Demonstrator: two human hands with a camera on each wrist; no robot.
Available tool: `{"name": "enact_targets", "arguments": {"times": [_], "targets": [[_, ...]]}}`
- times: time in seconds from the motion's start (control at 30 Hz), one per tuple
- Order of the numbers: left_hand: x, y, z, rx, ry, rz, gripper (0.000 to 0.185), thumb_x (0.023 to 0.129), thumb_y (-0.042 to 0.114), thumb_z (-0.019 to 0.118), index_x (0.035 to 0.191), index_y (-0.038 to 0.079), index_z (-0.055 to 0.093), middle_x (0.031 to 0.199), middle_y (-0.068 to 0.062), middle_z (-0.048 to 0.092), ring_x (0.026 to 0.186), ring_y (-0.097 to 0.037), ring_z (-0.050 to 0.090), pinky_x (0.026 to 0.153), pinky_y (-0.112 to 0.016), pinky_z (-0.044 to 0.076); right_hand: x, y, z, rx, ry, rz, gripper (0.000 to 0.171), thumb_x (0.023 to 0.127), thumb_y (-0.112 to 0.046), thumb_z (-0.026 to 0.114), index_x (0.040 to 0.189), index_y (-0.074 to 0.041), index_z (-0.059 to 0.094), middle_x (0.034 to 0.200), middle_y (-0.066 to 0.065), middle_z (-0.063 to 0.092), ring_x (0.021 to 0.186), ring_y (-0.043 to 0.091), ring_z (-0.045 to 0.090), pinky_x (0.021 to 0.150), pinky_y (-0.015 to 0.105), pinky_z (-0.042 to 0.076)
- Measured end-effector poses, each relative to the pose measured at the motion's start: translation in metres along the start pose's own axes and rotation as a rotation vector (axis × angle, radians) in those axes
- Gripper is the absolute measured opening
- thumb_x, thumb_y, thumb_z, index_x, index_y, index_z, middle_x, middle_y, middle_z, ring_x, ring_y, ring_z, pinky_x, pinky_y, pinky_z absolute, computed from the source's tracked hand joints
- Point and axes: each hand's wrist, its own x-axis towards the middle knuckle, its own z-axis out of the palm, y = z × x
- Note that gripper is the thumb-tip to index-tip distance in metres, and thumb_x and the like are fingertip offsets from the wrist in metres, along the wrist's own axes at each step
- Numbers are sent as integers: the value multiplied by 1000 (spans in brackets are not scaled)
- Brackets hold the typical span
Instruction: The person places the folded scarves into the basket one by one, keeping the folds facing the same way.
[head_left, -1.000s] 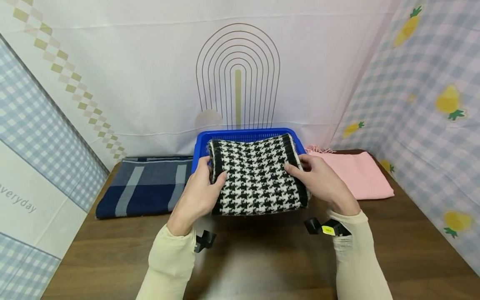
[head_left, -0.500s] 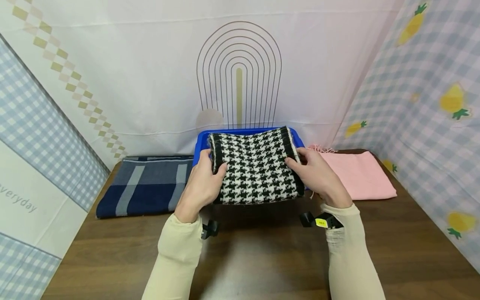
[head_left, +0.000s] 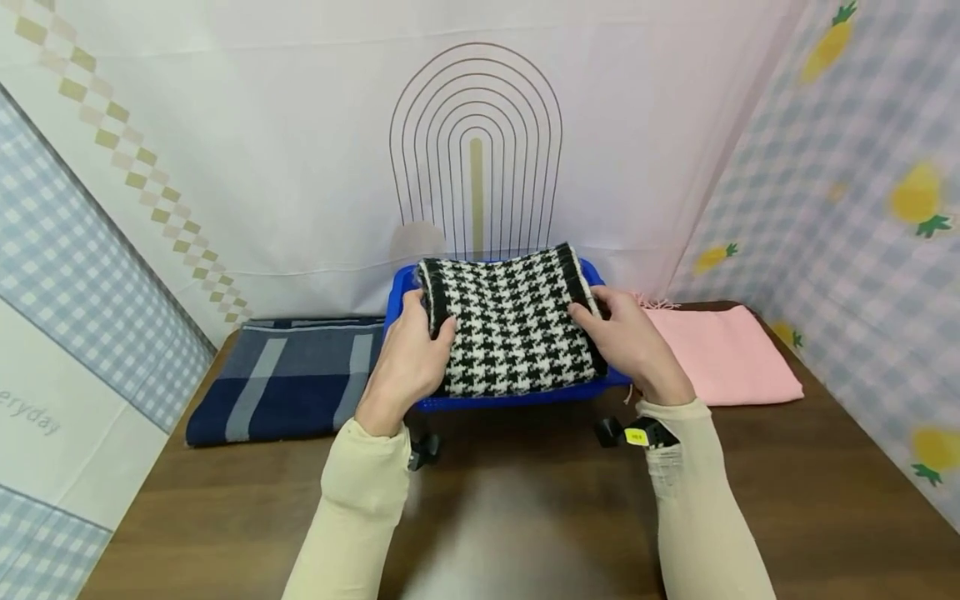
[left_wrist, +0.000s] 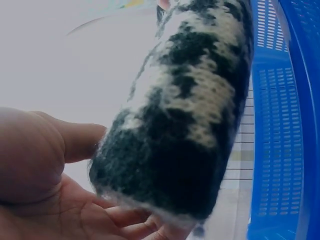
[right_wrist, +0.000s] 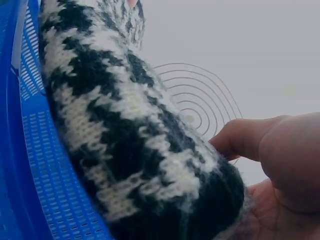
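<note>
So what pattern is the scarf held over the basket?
Black-and-white houndstooth scarf, clearest in the head view.

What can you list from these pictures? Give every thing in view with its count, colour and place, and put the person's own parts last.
Houndstooth scarf: one, black and white, folded, held over the basket.
Basket: one, blue, slotted plastic, at the back middle of the table.
Plaid scarf: one, navy and grey, folded flat left of the basket.
Pink scarf: one, pink, folded flat right of the basket.
Table: one, dark brown wood.
Backdrop: white with an arch design behind; checked cloths at both sides.
Sleeves: two, cream, on the forearms.
Left hand: grips the houndstooth scarf's left edge.
Right hand: grips its right edge.
</note>
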Motion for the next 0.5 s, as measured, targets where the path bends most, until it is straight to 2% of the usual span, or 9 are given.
{"name": "enact_targets", "arguments": {"times": [0.07,0.13,0.17,0.23,0.3,0.37,0.4,0.5], "targets": [[-1,0,1,9,-3,4,71,109,31,45,163,7,5,151,-23,46,112,-35,63,101,-49,48,-2,2,0,5,1,-2,46,107,-42,48,136,-6,51,89,7,44,68,19,41,68,36,40],[-1,2,3,13,1,18,71,109,31,45,163,6,5,164,-23,30,135,-37,52,110,-51,44,-3,3,-1,-1,16,-7,49,107,-43,48,142,-8,49,101,8,50,80,20,46,74,36,41],[-1,2,3,10,-5,21,71,109,30,44,163,6,4,162,-24,33,126,-39,58,105,-51,46,-4,3,-1,-4,23,-11,51,107,-44,48,143,-8,49,106,9,52,86,22,47,77,36,41],[-1,3,5,7,-5,23,71,109,30,43,164,6,3,165,-23,28,125,-37,57,104,-49,46,-4,3,-2,-1,28,-20,53,107,-43,47,147,-8,47,112,11,54,89,23,47,77,37,41],[-1,4,5,3,-3,21,71,109,29,42,164,7,2,166,-22,26,120,-36,59,100,-48,45,-3,2,-1,5,26,-25,54,108,-42,47,150,-9,45,110,11,55,85,22,48,74,35,42],[-1,3,5,4,3,15,71,109,28,42,164,7,2,167,-21,24,127,-36,56,105,-49,44,-2,2,0,21,16,-36,52,108,-38,47,150,-8,45,103,10,52,78,21,45,69,34,41],[-1,2,5,4,8,11,71,109,29,43,164,7,2,170,-19,18,138,-35,49,111,-50,42,-2,2,1,29,10,-39,51,108,-36,47,151,-8,44,100,9,51,75,20,44,67,33,41],[-2,0,5,7,15,2,71,109,29,43,164,8,2,170,-18,18,147,-35,40,118,-52,37,-2,4,2,47,-1,-46,49,108,-31,47,151,-8,44,97,8,48,72,18,42,67,32,40]]}}
